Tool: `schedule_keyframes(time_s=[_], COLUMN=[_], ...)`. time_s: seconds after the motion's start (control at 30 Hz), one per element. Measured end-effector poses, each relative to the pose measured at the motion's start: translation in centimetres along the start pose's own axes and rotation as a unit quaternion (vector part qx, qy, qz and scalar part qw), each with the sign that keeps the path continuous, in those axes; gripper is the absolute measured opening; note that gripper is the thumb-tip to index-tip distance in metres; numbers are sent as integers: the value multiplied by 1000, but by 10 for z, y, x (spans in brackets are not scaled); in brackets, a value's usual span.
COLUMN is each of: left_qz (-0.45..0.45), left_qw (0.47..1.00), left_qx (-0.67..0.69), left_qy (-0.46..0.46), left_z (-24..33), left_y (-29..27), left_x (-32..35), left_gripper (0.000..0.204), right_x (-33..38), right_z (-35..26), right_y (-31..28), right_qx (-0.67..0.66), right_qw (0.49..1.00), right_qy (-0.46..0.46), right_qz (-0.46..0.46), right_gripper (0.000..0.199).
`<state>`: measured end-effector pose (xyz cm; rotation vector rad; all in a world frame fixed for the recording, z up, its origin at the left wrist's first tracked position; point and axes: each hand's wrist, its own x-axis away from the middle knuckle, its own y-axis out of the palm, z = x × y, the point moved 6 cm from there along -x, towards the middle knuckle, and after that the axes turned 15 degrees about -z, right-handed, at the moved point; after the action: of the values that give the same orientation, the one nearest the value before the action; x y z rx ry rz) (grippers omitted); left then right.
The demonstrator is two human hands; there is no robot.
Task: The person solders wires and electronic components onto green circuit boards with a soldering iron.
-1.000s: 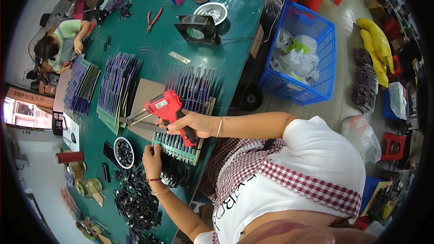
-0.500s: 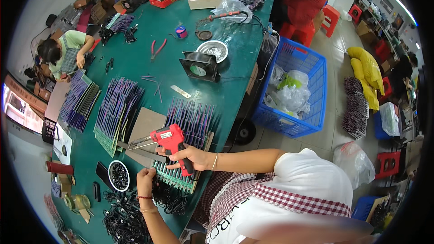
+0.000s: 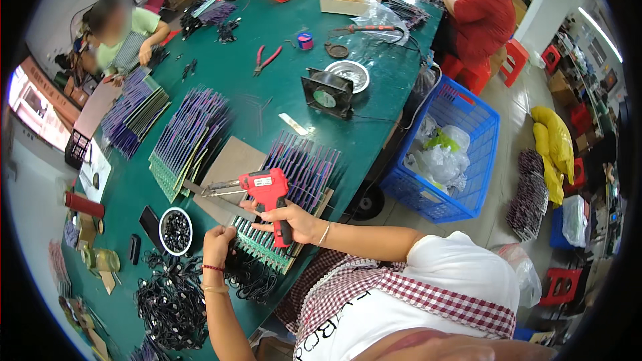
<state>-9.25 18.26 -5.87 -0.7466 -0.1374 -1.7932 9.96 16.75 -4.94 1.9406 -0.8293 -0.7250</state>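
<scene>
Overhead, green table; right hand clamped on red soldering gun; left hand pinching green strip.

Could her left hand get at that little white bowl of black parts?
Probably yes: the left hand rests on the green board strip, and the white bowl sits just beside it with nothing between.
</scene>
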Motion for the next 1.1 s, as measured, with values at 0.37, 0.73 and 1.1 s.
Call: schedule_keyframes(time_s=[0.37,0.73,1.1], left_qz=[-4,-66,-60], left_qw=[998,994,958], left_qx=[-67,-89,-252], left_qy=[15,-10,-121], left_z=[-12,10,17], left_y=[-3,14,12], left_x=[0,12,5], left_gripper=[30,65,61], right_x=[3,-5,-6], right_z=[5,-4,2], right_y=[2,8,6], right_qx=[4,5,-1], right_qw=[1000,1000,1000], right_qy=[-4,-21,-18], right_qz=[17,3,-11], right_gripper=[33,30,33])
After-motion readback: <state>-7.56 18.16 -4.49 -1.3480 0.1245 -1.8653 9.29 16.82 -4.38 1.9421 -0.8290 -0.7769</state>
